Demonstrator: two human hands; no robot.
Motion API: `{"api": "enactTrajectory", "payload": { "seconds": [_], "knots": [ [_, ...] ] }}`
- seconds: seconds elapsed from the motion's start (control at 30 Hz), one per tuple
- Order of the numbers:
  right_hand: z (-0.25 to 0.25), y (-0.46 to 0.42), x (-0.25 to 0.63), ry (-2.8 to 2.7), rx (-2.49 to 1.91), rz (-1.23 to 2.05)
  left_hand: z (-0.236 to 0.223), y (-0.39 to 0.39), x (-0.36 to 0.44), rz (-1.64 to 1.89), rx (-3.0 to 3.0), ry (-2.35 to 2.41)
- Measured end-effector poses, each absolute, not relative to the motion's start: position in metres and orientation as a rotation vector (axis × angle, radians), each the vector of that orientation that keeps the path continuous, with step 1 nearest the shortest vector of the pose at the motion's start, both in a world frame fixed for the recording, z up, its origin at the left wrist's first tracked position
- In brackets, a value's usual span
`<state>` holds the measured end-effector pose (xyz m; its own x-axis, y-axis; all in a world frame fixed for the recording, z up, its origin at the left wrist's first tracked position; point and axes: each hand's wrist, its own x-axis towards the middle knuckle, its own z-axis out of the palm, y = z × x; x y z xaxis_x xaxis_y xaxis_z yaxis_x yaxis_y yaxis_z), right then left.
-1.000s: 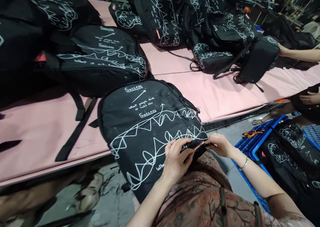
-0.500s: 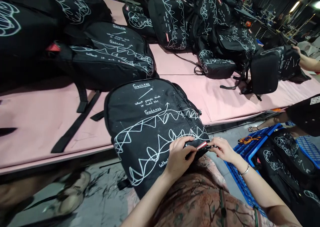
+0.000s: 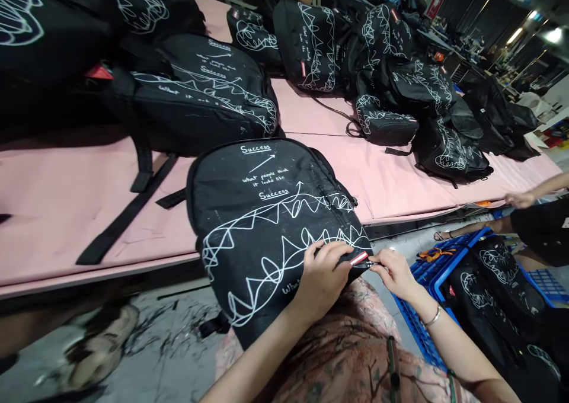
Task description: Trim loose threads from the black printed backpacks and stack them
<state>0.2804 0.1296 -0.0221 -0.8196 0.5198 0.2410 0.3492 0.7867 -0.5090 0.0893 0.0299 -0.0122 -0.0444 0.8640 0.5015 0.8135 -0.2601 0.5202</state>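
A black backpack (image 3: pixel 231 204) with white scribbles and the word "Success" lies front up, its top on the pink table and its lower end against my lap. My left hand (image 3: pixel 322 281) presses on the lower front, fingers bent and thumb beside a red-and-white tag (image 3: pixel 359 258), gripping the fabric there. Just right of the tag, my right hand (image 3: pixel 395 275) is closed in a pinch. A small, dark, shiny-tipped thing (image 3: pixel 368 264) shows between its fingertips and the tag; its kind is too small to tell.
More black backpacks (image 3: pixel 208 101) stand and lie across the pink table (image 3: pixel 311 115). A blue crate (image 3: pixel 424 332) with printed backpacks stands on the floor at my right. Another person's hand (image 3: pixel 521 199) is beyond it. Loose straps (image 3: pixel 109 231) hang toward the table's front edge.
At the far right, the other person's hand has come off a backpack and moved down toward the table edge. My hands stay at the tag, with the left fingers slightly shifted.
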Motion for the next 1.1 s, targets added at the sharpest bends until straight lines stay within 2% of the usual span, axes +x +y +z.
{"api": "enactTrajectory", "payload": {
  "seconds": [0.13,0.37,0.73,0.83,0.93,1.03,1.1],
  "knots": [
    [-0.016,0.112,0.281,-2.581,-0.842,0.510,-0.007,0.032,0.086,1.152,2.223,1.790],
    [-0.017,0.079,0.280,-2.405,-1.115,0.617,-0.017,0.037,0.080,1.222,1.987,1.809],
    [-0.005,0.056,0.249,-2.543,-1.291,0.332,-0.008,0.036,0.093,1.197,2.293,1.786],
    [-0.004,0.069,0.252,-2.470,-1.266,0.518,-0.001,0.031,0.093,1.273,2.140,1.776],
    [-0.007,0.100,0.266,-2.251,-1.268,0.847,0.011,0.019,0.092,1.323,1.973,1.572],
    [-0.014,0.142,0.283,-2.061,-1.227,1.297,0.017,0.011,0.091,1.155,1.963,1.181],
    [-0.020,0.167,0.292,-2.005,-1.176,1.603,0.015,0.014,0.088,1.049,1.872,1.149]
  ]
}}
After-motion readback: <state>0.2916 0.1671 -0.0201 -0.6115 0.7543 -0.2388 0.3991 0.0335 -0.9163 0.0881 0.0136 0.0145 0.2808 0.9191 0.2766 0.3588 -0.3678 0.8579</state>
